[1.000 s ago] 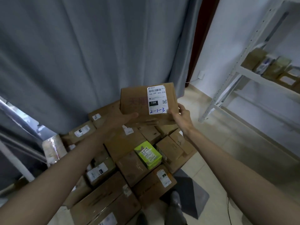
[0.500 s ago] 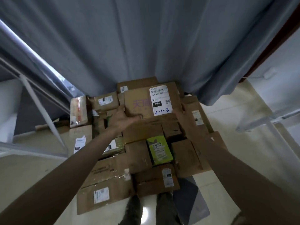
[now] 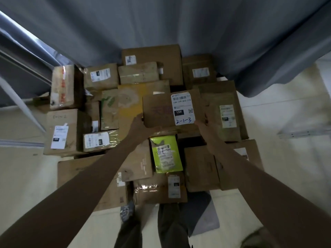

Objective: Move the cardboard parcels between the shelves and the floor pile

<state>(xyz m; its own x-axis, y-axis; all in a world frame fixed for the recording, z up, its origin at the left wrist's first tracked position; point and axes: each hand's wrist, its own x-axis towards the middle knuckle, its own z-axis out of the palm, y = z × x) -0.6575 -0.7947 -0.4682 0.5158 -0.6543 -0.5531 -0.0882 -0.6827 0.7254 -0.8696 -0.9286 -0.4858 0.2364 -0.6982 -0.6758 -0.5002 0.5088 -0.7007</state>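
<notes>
Both hands gripped labelled parcel over floor pile: left hand at 9 o'clock edge, right hand at 4 o'clock corner, fingers curled, label up, likely for level set-down.

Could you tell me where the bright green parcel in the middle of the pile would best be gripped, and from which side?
Probably from above, by its two long edges. The green parcel lies flat, label up, on top of brown boxes, with its near end towards the person. It looks like a soft, thin pouch, so a grip across its narrow width should work; the torn far end seems a poor hold.
</notes>
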